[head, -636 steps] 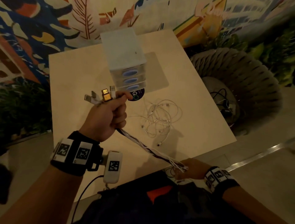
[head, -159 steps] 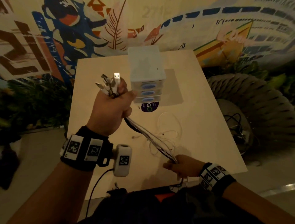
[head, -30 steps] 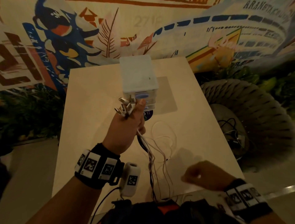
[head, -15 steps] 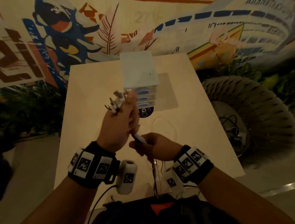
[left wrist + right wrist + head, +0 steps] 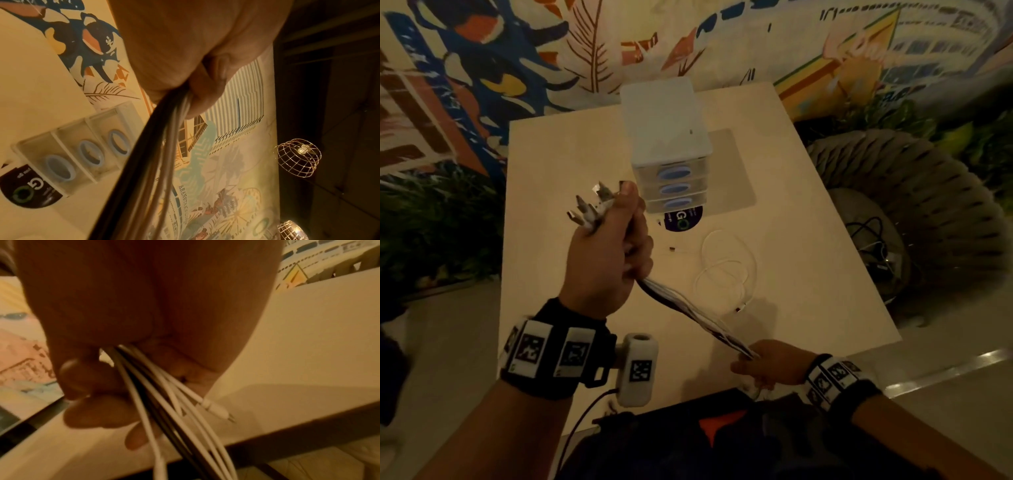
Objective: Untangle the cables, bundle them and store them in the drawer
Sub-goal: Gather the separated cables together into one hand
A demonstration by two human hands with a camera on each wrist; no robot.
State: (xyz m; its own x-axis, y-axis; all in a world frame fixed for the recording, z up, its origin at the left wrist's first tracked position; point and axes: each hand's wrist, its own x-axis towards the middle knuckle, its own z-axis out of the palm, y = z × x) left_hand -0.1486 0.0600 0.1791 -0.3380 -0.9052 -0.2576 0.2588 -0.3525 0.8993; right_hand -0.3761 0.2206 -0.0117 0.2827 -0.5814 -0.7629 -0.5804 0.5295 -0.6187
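White and dark cables (image 5: 688,308) — taut, smooth strands between left hand (image 5: 606,260) and right hand (image 5: 774,363)

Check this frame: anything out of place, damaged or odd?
One white cable lies loose on the table, apart from the cable bundle stretched between the left hand and right hand. More cables sit on the wicker chair. All drawers of the drawer unit are closed. No visible damage.
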